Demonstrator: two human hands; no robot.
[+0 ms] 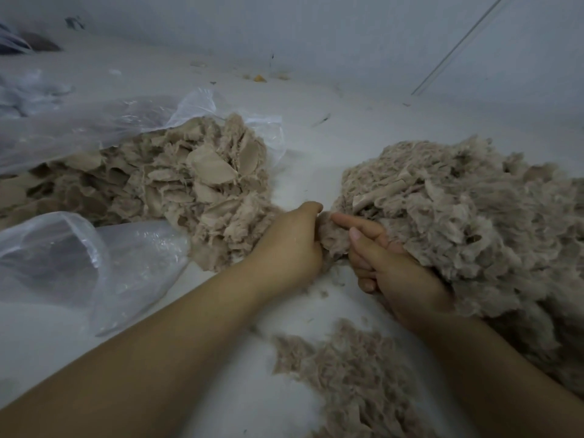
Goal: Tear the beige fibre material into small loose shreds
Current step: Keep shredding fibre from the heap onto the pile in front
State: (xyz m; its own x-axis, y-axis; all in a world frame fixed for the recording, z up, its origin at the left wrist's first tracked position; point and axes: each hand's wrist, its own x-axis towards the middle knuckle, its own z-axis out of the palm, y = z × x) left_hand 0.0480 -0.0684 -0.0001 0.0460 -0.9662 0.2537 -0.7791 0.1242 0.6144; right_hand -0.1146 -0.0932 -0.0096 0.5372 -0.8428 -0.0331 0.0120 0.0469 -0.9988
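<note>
Lying nearest on the white floor (pixel 363 121) is a thin scatter of loose shreds (pixel 344 374), just below the 2 bare forearms. Above it, the left hand (pixel 289 245) curls its fingers and thumb tightly round a beige fibre clump (pixel 331 238), while the right hand (pixel 392 270) pinches the same clump between its extended index finger and thumb, its other fingers curled under. Beyond, a large fluffy heap (pixel 474 216) touches the right hand, and a coarser pile of flat pieces (pixel 177 181) spills from a clear plastic bag (pixel 82 128) at left.
</note>
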